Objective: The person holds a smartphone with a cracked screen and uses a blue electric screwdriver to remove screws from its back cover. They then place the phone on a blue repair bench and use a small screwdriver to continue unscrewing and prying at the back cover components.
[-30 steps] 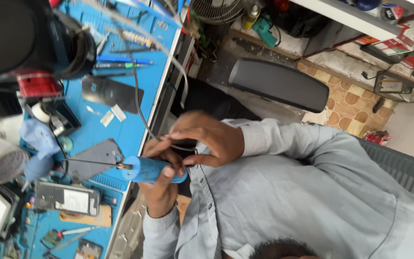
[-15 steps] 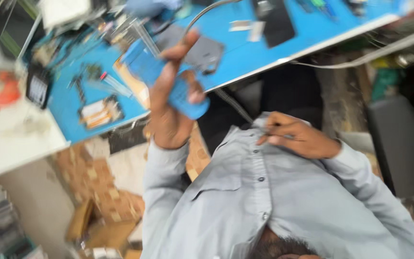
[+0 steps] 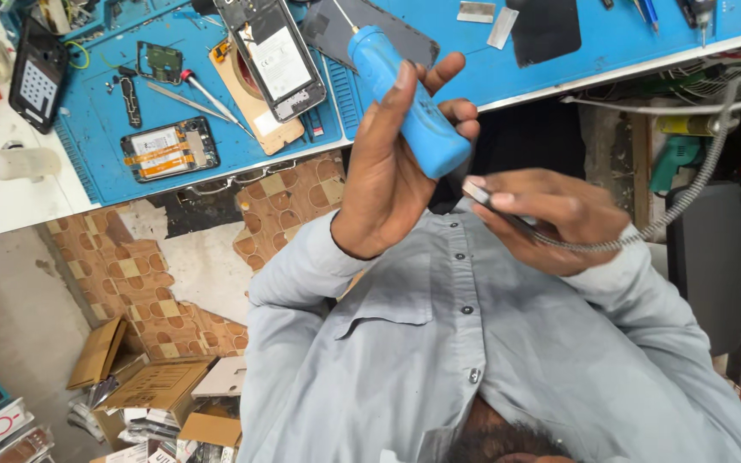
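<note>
My left hand (image 3: 383,176) is raised in front of my chest, fingers wrapped round a blue-handled tool (image 3: 409,99) whose thin metal tip points toward the bench. My right hand (image 3: 551,219) sits just to its right, against my grey shirt (image 3: 473,343). It pinches a small slim dark piece at the end of a braided metal cable (image 3: 688,184). The two hands almost touch. Beyond the tool tip lie an opened phone (image 3: 276,56) and a dark back cover (image 3: 388,30) on the blue work mat (image 3: 113,111).
On the mat lie a small phone body with orange tape (image 3: 169,147), a red-tipped screwdriver (image 3: 207,94), a circuit board (image 3: 160,62) and a black phone (image 3: 38,75). A white bottle (image 3: 10,163) lies at the left. Cardboard boxes (image 3: 156,386) sit on the floor. A black chair (image 3: 705,257) stands right.
The view has swung and steadied. My left hand keeps the blue tool, now held higher and upright. My right hand has moved in close beside it with the cable end.
</note>
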